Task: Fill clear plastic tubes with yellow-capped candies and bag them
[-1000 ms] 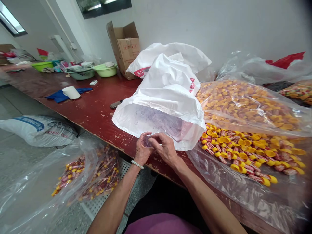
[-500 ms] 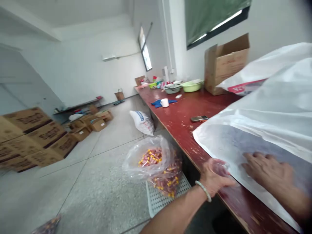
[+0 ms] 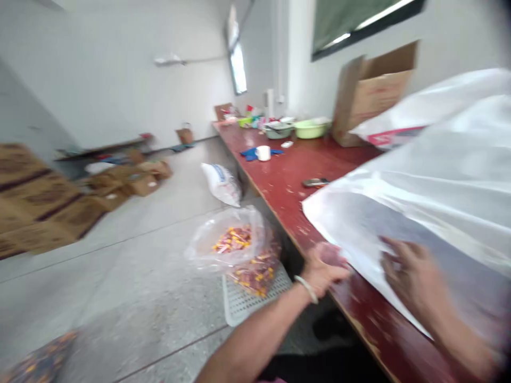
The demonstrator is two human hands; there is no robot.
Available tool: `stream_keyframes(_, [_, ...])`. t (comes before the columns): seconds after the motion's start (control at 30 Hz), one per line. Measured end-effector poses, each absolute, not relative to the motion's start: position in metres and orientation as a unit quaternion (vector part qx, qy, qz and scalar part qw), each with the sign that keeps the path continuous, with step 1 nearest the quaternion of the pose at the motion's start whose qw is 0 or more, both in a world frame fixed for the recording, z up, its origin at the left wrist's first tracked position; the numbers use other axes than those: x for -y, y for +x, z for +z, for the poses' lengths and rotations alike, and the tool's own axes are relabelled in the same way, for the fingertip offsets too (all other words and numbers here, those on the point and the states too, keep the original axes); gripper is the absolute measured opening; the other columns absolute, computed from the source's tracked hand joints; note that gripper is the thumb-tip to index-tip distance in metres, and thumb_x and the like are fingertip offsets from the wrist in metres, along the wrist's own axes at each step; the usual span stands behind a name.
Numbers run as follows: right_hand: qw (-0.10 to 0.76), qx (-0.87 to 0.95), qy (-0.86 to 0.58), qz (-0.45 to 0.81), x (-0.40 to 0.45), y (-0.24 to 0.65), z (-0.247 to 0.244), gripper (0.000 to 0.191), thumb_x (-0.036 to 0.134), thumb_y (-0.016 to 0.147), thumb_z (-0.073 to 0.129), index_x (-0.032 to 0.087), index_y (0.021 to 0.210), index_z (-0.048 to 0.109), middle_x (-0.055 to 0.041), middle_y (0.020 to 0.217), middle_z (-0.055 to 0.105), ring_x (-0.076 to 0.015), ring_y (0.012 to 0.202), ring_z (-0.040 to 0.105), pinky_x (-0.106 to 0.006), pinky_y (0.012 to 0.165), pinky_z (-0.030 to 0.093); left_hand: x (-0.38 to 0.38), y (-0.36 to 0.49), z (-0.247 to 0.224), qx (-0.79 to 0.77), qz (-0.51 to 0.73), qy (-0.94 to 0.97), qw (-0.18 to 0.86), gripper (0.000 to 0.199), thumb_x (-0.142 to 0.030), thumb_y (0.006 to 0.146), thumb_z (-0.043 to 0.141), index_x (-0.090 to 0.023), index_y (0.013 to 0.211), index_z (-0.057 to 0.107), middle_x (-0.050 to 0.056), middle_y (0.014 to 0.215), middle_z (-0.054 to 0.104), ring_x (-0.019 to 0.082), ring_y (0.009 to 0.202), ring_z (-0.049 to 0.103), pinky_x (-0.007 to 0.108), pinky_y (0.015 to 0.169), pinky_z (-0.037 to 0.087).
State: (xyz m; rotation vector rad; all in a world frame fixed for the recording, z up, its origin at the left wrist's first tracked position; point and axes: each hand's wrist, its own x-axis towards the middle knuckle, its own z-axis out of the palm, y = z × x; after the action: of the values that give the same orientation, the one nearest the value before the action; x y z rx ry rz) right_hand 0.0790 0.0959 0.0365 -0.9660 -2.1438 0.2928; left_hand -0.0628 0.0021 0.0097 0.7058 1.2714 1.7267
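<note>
Gripping clear plastic (image 3: 332, 255), left hand (image 3: 321, 272) curled at scuffed red counter (image 3: 295, 165) edge; right hand (image 3: 415, 274) loosely bent in white sack (image 3: 443, 170), hold unclear; cartons (image 3: 40, 199) stacked on floor (image 3: 139, 271).

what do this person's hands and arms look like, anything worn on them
Both the left hand and right hand are ungloved, and no sleeve shows on either forearm. A pale, slim bracelet circles the left wrist; none shows on the right, though that side is blurred.
</note>
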Motion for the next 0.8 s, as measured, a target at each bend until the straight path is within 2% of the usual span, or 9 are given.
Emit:
stream_keyframes(0.07, [0.348, 0.838, -0.364, 0.209, -0.071, 0.092, 0.043, 0.031, 0.035, 0.082, 0.044, 0.020, 0.107, 0.057, -0.0113, 0.100, 0.060, -0.0160, 0.065, 0.060, -0.030, 0.058, 0.049, 0.005, -0.065, 0.019, -0.469, 0.686, 0.292, 0.473, 0.044, -0.006, 0.048, 0.072, -0.019, 0.088, 0.058, 0.001, 0.073, 0.067, 0.015, 0.066, 0.063, 0.030, 0.066, 0.050])
stream_keyframes(0.13, [0.323, 0.835, -0.359, 0.262, -0.050, 0.099, 0.050, 0.026, 0.033, 0.081, 0.050, 0.020, 0.102, 0.057, -0.0080, 0.094, 0.064, -0.0143, 0.062, 0.059, -0.028, 0.058, 0.049, 0.007, -0.065, 0.023, -0.446, 0.670, 0.341, 0.486, 0.046, -0.009, 0.050, 0.075, -0.018, 0.092, 0.058, 0.002, 0.081, 0.068, 0.016, 0.075, 0.065, 0.031, 0.075, 0.051])
stream_keyframes(0.23, [0.291, 0.831, -0.354, 0.314, -0.030, 0.108, 0.055, 0.022, 0.024, 0.081, 0.052, 0.019, 0.102, 0.057, -0.0045, 0.089, 0.066, -0.0129, 0.066, 0.059, -0.026, 0.061, 0.047, 0.008, -0.055, 0.024, -0.418, 0.621, 0.410, 0.522, 0.043, -0.011, 0.051, 0.077, -0.016, 0.090, 0.059, 0.003, 0.086, 0.068, 0.018, 0.083, 0.065, 0.032, 0.079, 0.051])
stream_keyframes(0.43, [0.363, 0.776, -0.400, 0.326, -0.006, 0.133, 0.047, 0.031, 0.014, 0.077, 0.052, 0.019, 0.108, 0.055, -0.0052, 0.098, 0.060, -0.0120, 0.073, 0.057, -0.026, 0.068, 0.047, 0.015, -0.019, 0.026, -0.416, 0.607, 0.448, 0.508, 0.039, -0.010, 0.054, 0.074, -0.017, 0.088, 0.055, 0.002, 0.091, 0.065, 0.019, 0.088, 0.065, 0.033, 0.082, 0.051])
stream_keyframes(0.57, [0.404, 0.723, -0.403, 0.389, 0.006, 0.144, 0.041, 0.029, 0.020, 0.084, 0.049, 0.022, 0.112, 0.054, -0.0053, 0.110, 0.054, -0.0109, 0.079, 0.058, -0.028, 0.075, 0.049, 0.015, -0.005, 0.029, -0.441, 0.594, 0.468, 0.483, 0.041, -0.010, 0.052, 0.074, -0.017, 0.087, 0.054, 0.002, 0.090, 0.065, 0.019, 0.085, 0.065, 0.031, 0.080, 0.053])
stream_keyframes(0.67, [0.435, 0.698, -0.400, 0.405, 0.013, 0.148, 0.039, 0.024, 0.027, 0.085, 0.053, 0.023, 0.107, 0.058, -0.0048, 0.110, 0.051, -0.0133, 0.089, 0.057, -0.028, 0.080, 0.049, 0.018, -0.002, 0.031, -0.438, 0.579, 0.474, 0.498, 0.041, -0.012, 0.051, 0.075, -0.017, 0.086, 0.055, 0.002, 0.089, 0.065, 0.019, 0.084, 0.066, 0.031, 0.078, 0.053])
stream_keyframes(0.8, [0.471, 0.682, -0.397, 0.395, 0.025, 0.151, 0.039, 0.023, 0.028, 0.081, 0.059, 0.023, 0.104, 0.059, -0.0036, 0.106, 0.051, -0.0120, 0.084, 0.057, -0.026, 0.074, 0.049, 0.026, -0.001, 0.029, -0.421, 0.565, 0.465, 0.536, 0.045, -0.016, 0.054, 0.076, -0.018, 0.093, 0.055, 0.003, 0.087, 0.067, 0.021, 0.081, 0.067, 0.032, 0.074, 0.054])
